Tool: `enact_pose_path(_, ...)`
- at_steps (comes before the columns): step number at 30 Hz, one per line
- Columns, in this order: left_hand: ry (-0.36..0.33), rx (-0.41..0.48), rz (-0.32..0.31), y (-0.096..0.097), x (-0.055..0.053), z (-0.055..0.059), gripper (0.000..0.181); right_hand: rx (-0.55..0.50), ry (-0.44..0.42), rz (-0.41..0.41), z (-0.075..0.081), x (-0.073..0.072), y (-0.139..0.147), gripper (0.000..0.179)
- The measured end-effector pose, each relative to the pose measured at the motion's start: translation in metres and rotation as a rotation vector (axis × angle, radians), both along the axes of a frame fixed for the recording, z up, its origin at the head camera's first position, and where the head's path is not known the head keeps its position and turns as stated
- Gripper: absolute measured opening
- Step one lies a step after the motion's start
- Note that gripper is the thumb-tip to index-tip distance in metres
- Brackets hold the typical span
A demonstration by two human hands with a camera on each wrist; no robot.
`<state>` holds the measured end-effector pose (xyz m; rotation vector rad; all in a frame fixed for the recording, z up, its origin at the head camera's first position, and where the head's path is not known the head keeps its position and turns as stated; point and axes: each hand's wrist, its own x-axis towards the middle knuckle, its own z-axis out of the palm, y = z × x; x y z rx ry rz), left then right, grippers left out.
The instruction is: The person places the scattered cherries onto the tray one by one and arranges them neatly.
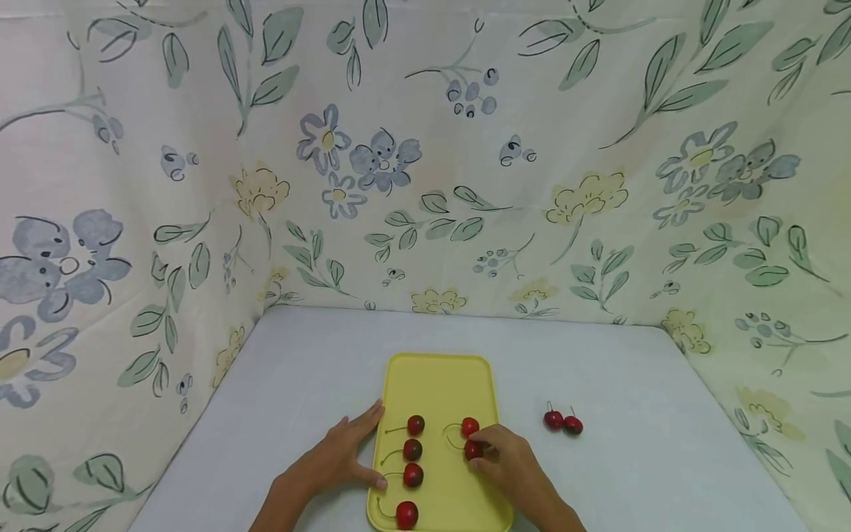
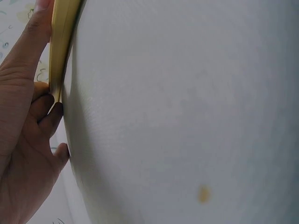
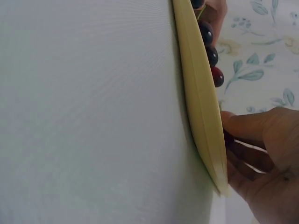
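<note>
A yellow tray (image 1: pixel 439 384) lies on the table in front of me. Several dark red cherries (image 1: pixel 413 450) with stems form a column along its left half. On the right half sits another cherry (image 1: pixel 470 426), and just below it my right hand (image 1: pixel 515 469) pinches a cherry (image 1: pixel 473 451) between thumb and fingers, low over the tray. In the right wrist view that held cherry (image 3: pixel 228 139) is mostly hidden behind the fingers. My left hand (image 1: pixel 339 454) rests against the tray's left edge, fingers spread, its thumb across the rim near a stem.
Two more cherries (image 1: pixel 563 422) lie side by side on the white table (image 1: pixel 638 391), right of the tray. A floral cloth (image 1: pixel 425 258) hangs behind the table and along both sides.
</note>
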<state>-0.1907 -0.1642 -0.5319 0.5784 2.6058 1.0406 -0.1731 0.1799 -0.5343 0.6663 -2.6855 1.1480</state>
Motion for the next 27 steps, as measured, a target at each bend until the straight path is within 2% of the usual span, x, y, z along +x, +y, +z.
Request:
enact_pose_path(8, -0.007, -0.005, 0.006, 0.0, -0.001, -0.002, 0.125, 0.029, -0.02, -0.022, 0.002, 0.001, 0.0, 0.028)
enact_pose_path(17, -0.011, -0.005, 0.007, 0.0, -0.001, -0.001, 0.126, 0.001, -0.012, -0.042, 0.0, 0.003, 0.002, 0.03)
enact_pose_path(24, -0.003, -0.001, 0.003, 0.0, -0.001, -0.002, 0.126, -0.061, 0.071, -0.076, -0.005, 0.005, 0.007, 0.034)
enact_pose_path(27, -0.007, 0.0, 0.004, 0.0, -0.001, -0.003, 0.126, -0.093, 0.062, -0.122, -0.005, 0.006, 0.011, 0.033)
